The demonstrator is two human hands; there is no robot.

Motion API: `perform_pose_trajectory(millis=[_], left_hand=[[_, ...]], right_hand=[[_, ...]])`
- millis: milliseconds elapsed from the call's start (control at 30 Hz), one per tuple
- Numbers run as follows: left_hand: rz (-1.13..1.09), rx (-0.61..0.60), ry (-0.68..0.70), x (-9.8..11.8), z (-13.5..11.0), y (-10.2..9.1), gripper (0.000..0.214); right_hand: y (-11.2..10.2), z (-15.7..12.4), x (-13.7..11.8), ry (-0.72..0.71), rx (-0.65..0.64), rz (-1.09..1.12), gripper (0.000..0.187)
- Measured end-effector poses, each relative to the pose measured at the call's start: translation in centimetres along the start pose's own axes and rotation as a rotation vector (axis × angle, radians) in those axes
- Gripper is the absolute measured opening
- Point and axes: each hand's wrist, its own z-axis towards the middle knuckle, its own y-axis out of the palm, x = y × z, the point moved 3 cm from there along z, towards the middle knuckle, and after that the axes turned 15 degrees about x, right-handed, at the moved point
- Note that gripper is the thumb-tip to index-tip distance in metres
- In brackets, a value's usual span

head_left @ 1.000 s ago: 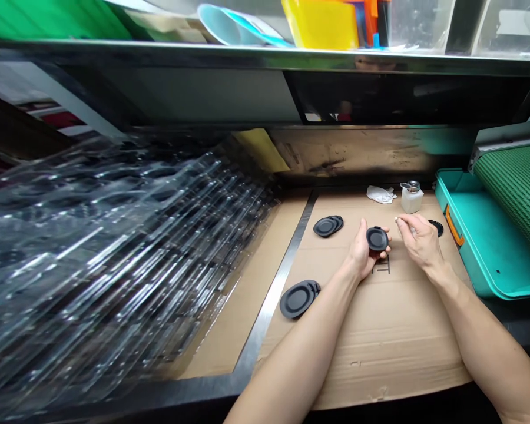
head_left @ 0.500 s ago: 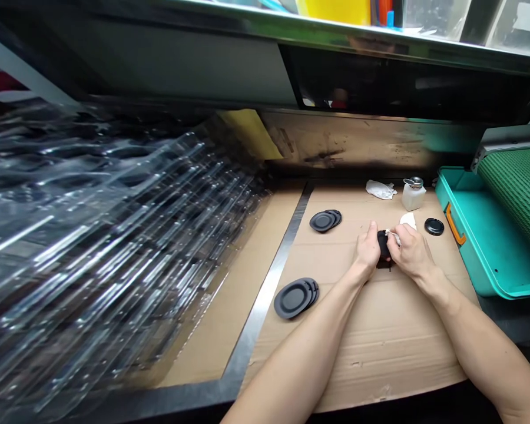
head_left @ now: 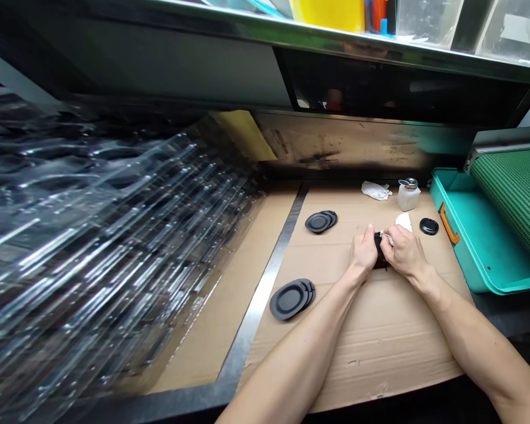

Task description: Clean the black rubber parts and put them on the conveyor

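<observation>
My left hand is closed round a small black round disc, which is mostly hidden between both hands. My right hand is pinched on a small white cloth and presses against the disc. Both hands meet over a cardboard sheet. A short stack of black discs lies just beyond my left hand, and a larger stack lies nearer, to its left. A single black disc rests to the right of my right hand.
A leaning pile of clear plastic trays fills the left side. A small white dispenser bottle and a crumpled white wipe stand at the back. A teal bin and a green conveyor belt are on the right. A metal shelf runs overhead.
A second ago the disc lay open in my left hand with my right hand apart. My right hand has come onto the disc with the cloth, and both hands now cover it.
</observation>
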Motion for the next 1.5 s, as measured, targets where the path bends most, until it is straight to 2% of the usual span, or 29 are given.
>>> perform_pose_trajectory(millis=[67, 233, 333, 500, 867, 967, 1033, 1100, 1167, 1267, 1300, 1367, 1433, 1500], left_hand=[[-0.107, -0.028, -0.141, 0.6, -0.2, -0.1, 0.045], [-0.379, -0.138, -0.671, 2.9, -0.5, -1.2, 0.059], [-0.469, -0.14, -0.839, 3.9, -0.6, -2.0, 0.059], [-0.513, -0.162, -0.899, 4.0, -0.8, -1.9, 0.061], [-0.511, -0.172, -0.913, 4.1, -0.7, -2.0, 0.06], [-0.511, -0.22, -0.885, 4.0, -0.6, -1.9, 0.058], [-0.509, -0.282, -0.792, 3.9, -0.5, -1.6, 0.052], [-0.468, -0.287, -0.59, 3.8, -0.4, -1.4, 0.046], [-0.366, -0.199, -0.268, 3.7, -0.3, -1.5, 0.043], [-0.1, -0.022, 0.333, 4.1, -0.9, -1.9, 0.076], [0.004, 0.009, 0.523, 4.2, -1.3, -2.0, 0.088], [0.174, 0.03, 0.834, 4.3, -2.3, -1.9, 0.096], [0.258, 0.02, 1.013, 4.2, -3.0, -1.8, 0.096], [0.286, 0.022, 1.08, 4.2, -3.3, -1.8, 0.098]], right_hand=[[-0.5, 0.1, 0.3, 0.037, 0.018, 0.01, 0.019], [-2.2, 1.0, 1.8, 0.164, 0.161, 0.037, 0.02], [-2.3, 1.4, 2.9, 0.191, 0.136, -0.019, 0.019], [-1.7, 1.4, 3.6, 0.177, 0.041, -0.079, 0.019], [-1.6, 1.1, 2.9, 0.194, -0.041, -0.078, 0.02], [-1.3, 1.0, 3.1, 0.205, -0.065, -0.094, 0.019], [-1.2, 0.9, 3.2, 0.201, -0.084, -0.107, 0.019], [-1.1, 0.9, 3.2, 0.209, -0.117, -0.115, 0.02], [-1.1, 0.9, 3.3, 0.228, -0.166, -0.127, 0.021], [-1.1, 0.9, 3.3, 0.227, -0.246, -0.152, 0.022], [-1.1, 0.9, 3.2, 0.216, -0.276, -0.152, 0.022], [-1.1, 0.8, 3.0, 0.208, -0.343, -0.14, 0.019], [-1.1, 0.7, 2.8, 0.22, -0.4, -0.122, 0.016], [-1.1, 0.7, 2.7, 0.231, -0.42, -0.105, 0.015]])
